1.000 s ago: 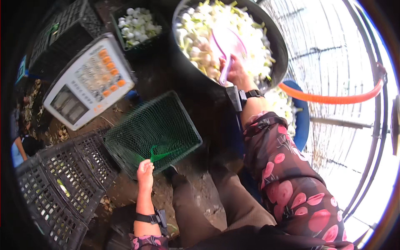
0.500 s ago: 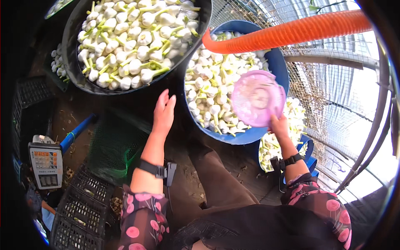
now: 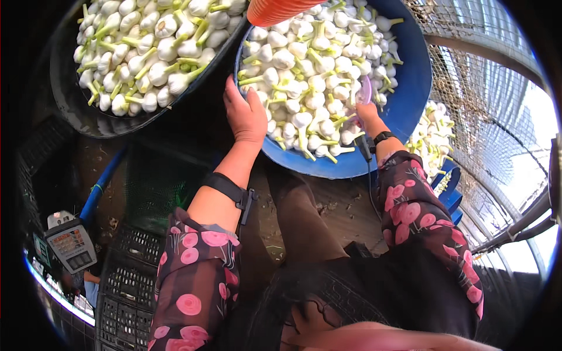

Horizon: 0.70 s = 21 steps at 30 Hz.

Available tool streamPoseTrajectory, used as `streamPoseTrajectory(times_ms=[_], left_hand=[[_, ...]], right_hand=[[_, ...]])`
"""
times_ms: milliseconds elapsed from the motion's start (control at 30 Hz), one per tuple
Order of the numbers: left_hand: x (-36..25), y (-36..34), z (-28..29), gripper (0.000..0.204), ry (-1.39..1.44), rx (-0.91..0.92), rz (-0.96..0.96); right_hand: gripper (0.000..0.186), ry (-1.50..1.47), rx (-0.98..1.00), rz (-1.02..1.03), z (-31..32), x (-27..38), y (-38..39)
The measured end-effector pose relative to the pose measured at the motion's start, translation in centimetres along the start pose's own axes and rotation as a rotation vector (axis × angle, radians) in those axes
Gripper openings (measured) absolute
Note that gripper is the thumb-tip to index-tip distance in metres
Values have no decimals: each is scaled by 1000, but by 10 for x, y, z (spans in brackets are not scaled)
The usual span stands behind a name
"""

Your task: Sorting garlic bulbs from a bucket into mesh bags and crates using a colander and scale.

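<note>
My right hand (image 3: 370, 116) is closed on a pink plastic dish (image 3: 366, 89), which is tipped on edge among the garlic bulbs (image 3: 316, 88) in a large blue tub (image 3: 404, 88). Part of the dish is hidden by the bulbs and my hand. At the tub's near left rim is my left hand (image 3: 246, 114), with thumb and fingers apart and nothing held. It seems to touch the rim. The bulbs are white with short green stems.
A black tub (image 3: 88, 124) full of garlic stands left of the blue one. An orange ribbed hose (image 3: 275, 10) crosses above. More garlic (image 3: 432, 126) lies to the right, by wire mesh. A scale display (image 3: 70, 243) and black crates (image 3: 133, 275) are at lower left.
The pink dish went from being held flat above the garlic to edge-on down among the bulbs. My left hand has come to the blue tub's rim. The view has shifted closer to the tub.
</note>
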<state>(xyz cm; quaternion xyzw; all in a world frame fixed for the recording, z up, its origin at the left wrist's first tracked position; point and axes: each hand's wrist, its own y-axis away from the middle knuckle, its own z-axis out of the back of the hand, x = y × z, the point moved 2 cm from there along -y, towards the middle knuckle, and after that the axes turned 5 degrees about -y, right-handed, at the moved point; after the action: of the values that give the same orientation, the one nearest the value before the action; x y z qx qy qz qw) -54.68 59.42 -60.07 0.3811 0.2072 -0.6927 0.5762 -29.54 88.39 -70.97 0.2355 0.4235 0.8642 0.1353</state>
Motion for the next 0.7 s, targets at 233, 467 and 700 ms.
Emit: streamPoseTrajectory(times_ms=[233, 467, 700], left_hand=[[1, -1, 4, 53, 10, 6, 27], [0, 2, 0, 51, 77, 1, 48], [4, 0, 4, 52, 18, 69, -39]], right_hand=[[19, -447, 169, -32, -32, -34, 32], [19, -726, 251, -69, -97, -6, 26], [20, -851, 367, 7, -89, -5, 53]])
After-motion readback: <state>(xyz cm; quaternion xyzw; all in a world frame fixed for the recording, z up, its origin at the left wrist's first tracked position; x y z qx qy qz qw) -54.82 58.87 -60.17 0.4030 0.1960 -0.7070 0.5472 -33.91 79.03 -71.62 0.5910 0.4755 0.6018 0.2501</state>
